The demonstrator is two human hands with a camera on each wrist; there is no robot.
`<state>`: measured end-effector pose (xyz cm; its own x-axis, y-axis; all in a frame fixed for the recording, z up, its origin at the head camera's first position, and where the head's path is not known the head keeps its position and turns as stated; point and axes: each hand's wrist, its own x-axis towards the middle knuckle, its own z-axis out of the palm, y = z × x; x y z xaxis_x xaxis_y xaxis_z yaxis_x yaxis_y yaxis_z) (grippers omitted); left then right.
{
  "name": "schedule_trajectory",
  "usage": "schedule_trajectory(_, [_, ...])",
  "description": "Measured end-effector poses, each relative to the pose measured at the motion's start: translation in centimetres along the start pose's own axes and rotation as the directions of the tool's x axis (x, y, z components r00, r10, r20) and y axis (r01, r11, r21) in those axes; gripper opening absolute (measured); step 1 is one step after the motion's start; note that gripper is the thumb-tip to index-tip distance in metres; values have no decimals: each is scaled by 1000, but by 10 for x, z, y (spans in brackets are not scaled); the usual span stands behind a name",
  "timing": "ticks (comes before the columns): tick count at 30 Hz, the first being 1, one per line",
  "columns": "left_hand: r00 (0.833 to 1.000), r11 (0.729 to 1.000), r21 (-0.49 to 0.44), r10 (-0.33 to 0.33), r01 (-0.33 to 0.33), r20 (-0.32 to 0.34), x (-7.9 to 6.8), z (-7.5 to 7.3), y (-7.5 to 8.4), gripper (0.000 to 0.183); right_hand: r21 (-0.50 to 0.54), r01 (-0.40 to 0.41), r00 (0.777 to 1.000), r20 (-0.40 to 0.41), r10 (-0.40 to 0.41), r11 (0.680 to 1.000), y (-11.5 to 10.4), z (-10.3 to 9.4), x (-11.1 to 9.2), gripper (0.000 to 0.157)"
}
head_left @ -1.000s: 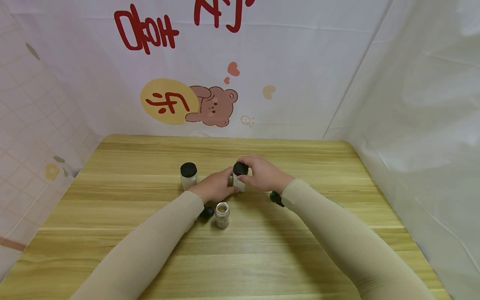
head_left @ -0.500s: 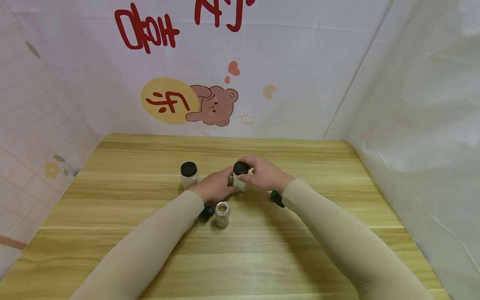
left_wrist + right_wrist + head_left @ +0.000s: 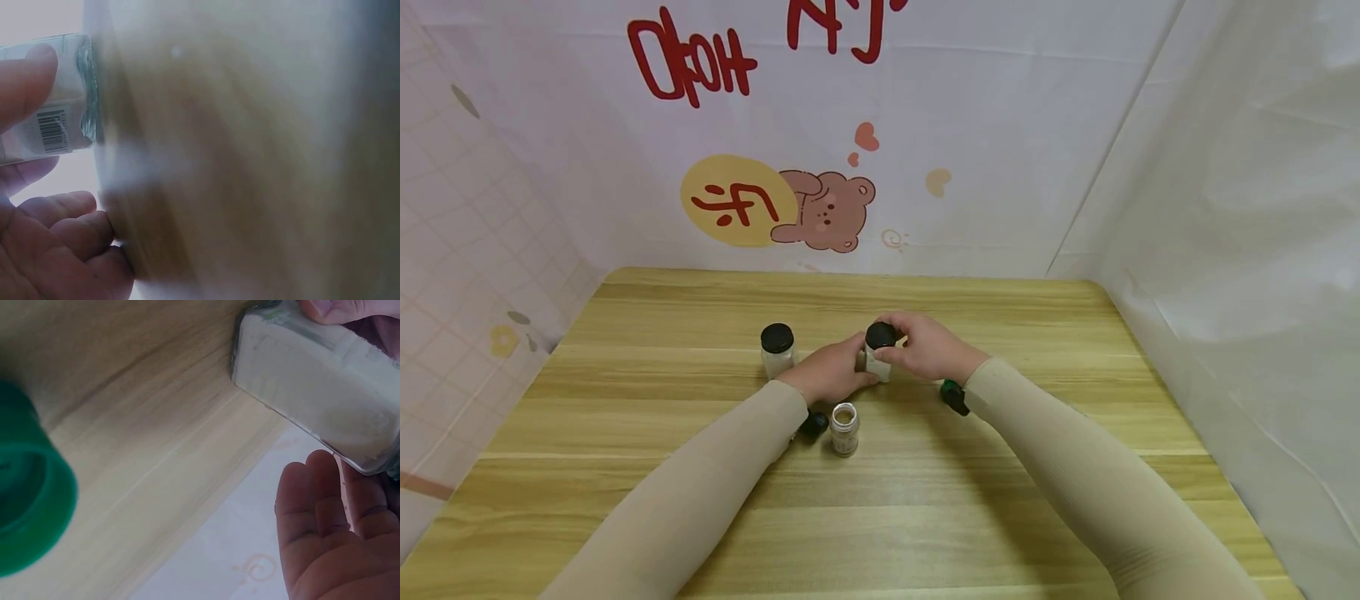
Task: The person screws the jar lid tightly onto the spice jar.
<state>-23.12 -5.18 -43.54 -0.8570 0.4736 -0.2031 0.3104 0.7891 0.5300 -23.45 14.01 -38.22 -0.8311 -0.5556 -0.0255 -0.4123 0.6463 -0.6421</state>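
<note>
A squarish glass jar (image 3: 879,367) with pale contents stands upright on the table. My left hand (image 3: 829,372) holds its body low between thumb and fingers. In the left wrist view the thumb (image 3: 25,84) lies against the glass jar (image 3: 65,119), near a barcode label. From the right, my right hand (image 3: 927,347) grips the jar's black lid (image 3: 881,335) with thumb and fingers. The right wrist view shows the jar's side (image 3: 312,381) and several fingers of the right hand (image 3: 337,544) below it; the lid is out of that frame.
A second black-lidded jar (image 3: 777,350) stands left, behind the left wrist. A small uncapped bottle (image 3: 845,433) is in front of the left hand, beside a black-capped item (image 3: 814,426) partly under the forearm. A green and black cap-like piece (image 3: 954,397) lies by the right wrist.
Almost nothing differs. Both hands keep their places on the jar and lid, with only a slight shift of the right hand's fingers.
</note>
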Motion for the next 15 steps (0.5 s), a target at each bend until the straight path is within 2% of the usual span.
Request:
schedule_trajectory(7, [1000,1000,-1,-4,4,5,-1,0,1,55,50,-12,999,-34,14,999,4,4,-1,35])
schedule_trajectory(12, [1000,1000,-3,-17,17,14,-1,-1,1,58,79,13,1000,-29,-11,997,9,4,-2,56])
schedule_trajectory(15, [1000,1000,-2,-18,18,11,-1,-1,2,58,110,43,999,-22,-41,993,12,3,-3,58])
